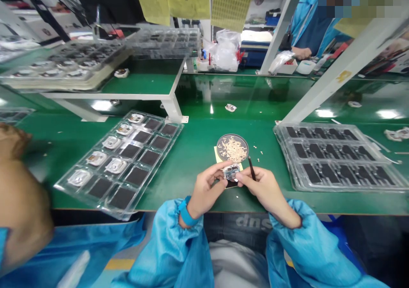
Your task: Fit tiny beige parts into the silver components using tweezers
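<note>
My left hand [206,190] pinches one side of a small white-and-grey electronic housing [231,174] between thumb and fingers. On the other side, the thumb and fingertips of my right hand [263,190] touch the same housing. A slim black tool that looks like tweezers [252,168] points up and away from between my right fingers. Just beyond the housing stands a round dark dish [218,145] filled with tiny beige pieces. Partly hidden under the dish and my hands lies a yellow pad [216,152], with something dark near it.
At left lies a clear tray [140,190] with several white housings in its pockets. Stacked clear trays [284,168] stand at right. One loose housing [230,108] lies farther back. A raised shelf [150,81] carries more trays. A co-worker's arm [24,194] reaches in at left.
</note>
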The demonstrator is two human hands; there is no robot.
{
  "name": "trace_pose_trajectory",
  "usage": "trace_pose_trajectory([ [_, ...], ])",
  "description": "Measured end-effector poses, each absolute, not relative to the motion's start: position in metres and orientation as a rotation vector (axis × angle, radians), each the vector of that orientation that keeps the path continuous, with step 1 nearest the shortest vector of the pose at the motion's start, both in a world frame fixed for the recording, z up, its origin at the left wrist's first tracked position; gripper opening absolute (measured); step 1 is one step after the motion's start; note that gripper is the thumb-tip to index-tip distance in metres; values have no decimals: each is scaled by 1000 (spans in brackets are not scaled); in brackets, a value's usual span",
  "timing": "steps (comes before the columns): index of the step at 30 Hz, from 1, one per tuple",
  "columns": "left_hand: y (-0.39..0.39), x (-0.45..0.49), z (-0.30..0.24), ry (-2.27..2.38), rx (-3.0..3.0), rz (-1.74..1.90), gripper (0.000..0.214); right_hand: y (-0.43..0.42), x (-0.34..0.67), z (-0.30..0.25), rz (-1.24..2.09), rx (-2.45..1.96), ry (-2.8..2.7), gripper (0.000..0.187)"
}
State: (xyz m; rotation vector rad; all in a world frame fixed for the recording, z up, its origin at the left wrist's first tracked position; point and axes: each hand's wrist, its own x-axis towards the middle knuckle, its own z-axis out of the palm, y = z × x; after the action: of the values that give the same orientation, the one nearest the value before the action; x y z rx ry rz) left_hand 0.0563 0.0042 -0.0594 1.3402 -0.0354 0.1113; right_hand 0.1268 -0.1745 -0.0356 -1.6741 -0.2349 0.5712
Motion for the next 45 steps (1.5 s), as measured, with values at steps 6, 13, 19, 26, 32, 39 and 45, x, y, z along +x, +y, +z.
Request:
trace_pose_trajectory([
  [6,0,58,-58,-36,1466,161,45,-178,132,-36,581,-1685,-223,33],
  [13,-1,58,-56,37,1661,264,38,-177,135,-34,587,-1702,-265,32],
  [19,0,59,-53,75,1738,294,38,-177,141,-29,608,-1709,-313,34],
  [26,-1,59,-59,186,1378,143,45,-166,135,-40,414,-1751,-304,39],
  [32,1,65,-55,118,1211,251,31,-148,134,-46,571,-1482,-297,39],
  [39,-1,66,-65,121,1440,216,36,-145,141,-44,520,-1567,-331,37],
  [45,1,61,-54,96,1746,313,26,-140,137,-41,472,-1584,-324,40],
])
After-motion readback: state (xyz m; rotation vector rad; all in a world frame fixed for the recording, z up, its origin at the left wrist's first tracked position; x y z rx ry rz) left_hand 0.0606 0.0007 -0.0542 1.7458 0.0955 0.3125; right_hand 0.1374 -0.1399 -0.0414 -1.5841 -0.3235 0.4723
